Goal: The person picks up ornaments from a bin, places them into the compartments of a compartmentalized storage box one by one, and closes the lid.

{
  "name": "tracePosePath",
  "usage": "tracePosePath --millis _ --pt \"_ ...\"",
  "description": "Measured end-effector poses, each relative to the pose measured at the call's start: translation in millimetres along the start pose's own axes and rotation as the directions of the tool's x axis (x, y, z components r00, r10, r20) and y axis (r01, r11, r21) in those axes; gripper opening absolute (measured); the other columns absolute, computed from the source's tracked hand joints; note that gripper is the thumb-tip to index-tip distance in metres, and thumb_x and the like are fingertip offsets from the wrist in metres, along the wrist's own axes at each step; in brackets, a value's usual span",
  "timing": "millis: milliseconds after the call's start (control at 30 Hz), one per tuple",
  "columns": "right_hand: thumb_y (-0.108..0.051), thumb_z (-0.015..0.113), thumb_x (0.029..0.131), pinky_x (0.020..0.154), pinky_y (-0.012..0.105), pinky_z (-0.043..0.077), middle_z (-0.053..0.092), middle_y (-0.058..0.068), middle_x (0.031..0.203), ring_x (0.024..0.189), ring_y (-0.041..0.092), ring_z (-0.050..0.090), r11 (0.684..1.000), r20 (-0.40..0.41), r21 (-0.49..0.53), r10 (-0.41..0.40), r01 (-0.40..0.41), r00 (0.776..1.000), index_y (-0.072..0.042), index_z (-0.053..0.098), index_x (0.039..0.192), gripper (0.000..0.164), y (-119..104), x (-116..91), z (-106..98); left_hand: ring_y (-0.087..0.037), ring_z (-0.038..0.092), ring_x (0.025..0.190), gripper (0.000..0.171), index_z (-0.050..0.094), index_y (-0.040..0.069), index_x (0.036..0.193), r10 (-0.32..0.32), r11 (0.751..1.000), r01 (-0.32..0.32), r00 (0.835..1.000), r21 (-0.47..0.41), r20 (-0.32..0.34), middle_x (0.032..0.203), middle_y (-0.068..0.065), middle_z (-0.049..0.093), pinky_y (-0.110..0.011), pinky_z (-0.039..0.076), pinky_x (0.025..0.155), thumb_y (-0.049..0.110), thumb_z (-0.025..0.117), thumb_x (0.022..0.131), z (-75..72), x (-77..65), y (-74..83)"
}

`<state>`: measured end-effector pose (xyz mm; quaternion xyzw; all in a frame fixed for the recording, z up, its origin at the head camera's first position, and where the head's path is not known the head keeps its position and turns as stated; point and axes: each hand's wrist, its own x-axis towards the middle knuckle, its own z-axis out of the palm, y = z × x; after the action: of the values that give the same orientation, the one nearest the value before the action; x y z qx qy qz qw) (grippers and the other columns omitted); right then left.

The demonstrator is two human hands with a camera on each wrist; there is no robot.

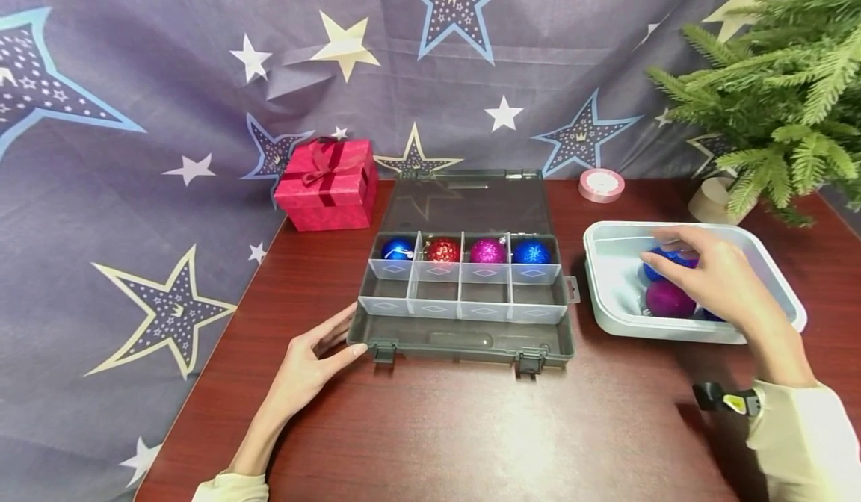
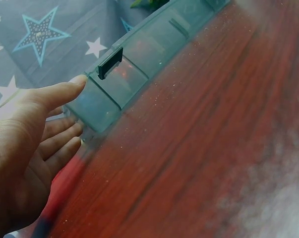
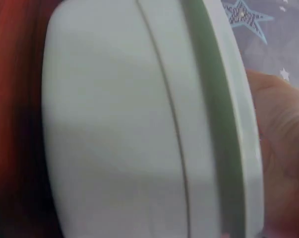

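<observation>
A dark see-through organizer box [image 1: 460,349] lies opened on the table, its lid folded back. Its rear row holds a blue bauble [image 1: 397,249], a red bauble [image 1: 442,251], a magenta bauble [image 1: 487,251] and a glittery blue bauble [image 1: 531,252]. At the box's front left corner, my left hand [image 1: 312,364] touches it with extended fingers and thumb. My right hand [image 1: 723,274] reaches into a white tray [image 1: 608,326], thumb and fingers apart over a blue bauble [image 1: 662,269]. A purple bauble [image 1: 670,300] sits beside that one. The tray's side hides my right fingertips in the right wrist view.
A red gift box [image 1: 327,188] with a ribbon stands at the back left. Behind the tray are a pink ribbon roll [image 1: 602,185] and a green artificial tree [image 1: 794,91] on a pale base. A star-printed cloth [image 1: 437,76] hangs along the table's back and left.
</observation>
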<state>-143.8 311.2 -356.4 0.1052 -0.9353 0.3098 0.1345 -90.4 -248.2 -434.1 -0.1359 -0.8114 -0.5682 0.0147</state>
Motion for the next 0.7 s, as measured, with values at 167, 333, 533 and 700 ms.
tracePosePath --millis 167,333,533,700 --pt "-0.017 0.083 0.090 0.081 -0.001 0.034 0.073 0.022 0.110 0.092 -0.015 0.054 1.000 -0.024 0.011 -0.016 0.016 1.000 -0.001 0.073 0.118 0.034 16.9 -3.2 -8.4 -0.025 0.064 0.124 0.062 0.059 0.019 0.149 -0.004 1.000 0.004 1.000 -0.003 0.000 0.139 -0.007 0.065 -0.021 0.050 0.100 0.012 0.081 0.092 -0.2 -0.1 -0.6" --pt "-0.016 0.082 0.091 0.080 -0.001 0.031 0.070 0.027 0.112 0.095 -0.007 0.060 1.000 -0.008 -0.009 -0.008 0.008 1.000 0.003 0.071 0.120 0.037 28.0 -6.5 -12.9 -0.024 0.064 0.124 0.062 0.058 0.019 0.149 0.000 1.000 0.000 1.000 -0.002 0.006 0.139 -0.007 0.065 -0.021 0.050 0.101 0.013 0.082 0.092 -0.2 0.1 -0.9" --pt "-0.019 0.081 0.092 0.079 -0.001 0.030 0.067 0.031 0.115 0.101 0.042 0.065 0.998 0.027 -0.059 0.007 -0.006 1.000 0.007 0.069 0.122 0.042 36.0 -8.9 -12.2 -0.025 0.064 0.124 0.061 0.058 0.018 0.149 0.011 1.000 -0.011 1.000 0.000 0.005 0.140 -0.008 0.064 -0.021 0.049 0.101 0.012 0.081 0.093 0.0 0.2 -0.3" --pt "-0.016 0.081 0.091 0.077 -0.002 0.033 0.069 0.031 0.110 0.096 0.045 0.066 0.996 0.035 -0.077 -0.038 0.040 0.999 0.008 0.069 0.119 0.040 39.4 -6.8 -11.1 -0.025 0.064 0.125 0.061 0.059 0.019 0.149 0.008 1.000 -0.008 1.000 0.003 0.001 0.140 -0.007 0.064 -0.021 0.049 0.101 0.011 0.081 0.092 0.1 0.1 0.5"
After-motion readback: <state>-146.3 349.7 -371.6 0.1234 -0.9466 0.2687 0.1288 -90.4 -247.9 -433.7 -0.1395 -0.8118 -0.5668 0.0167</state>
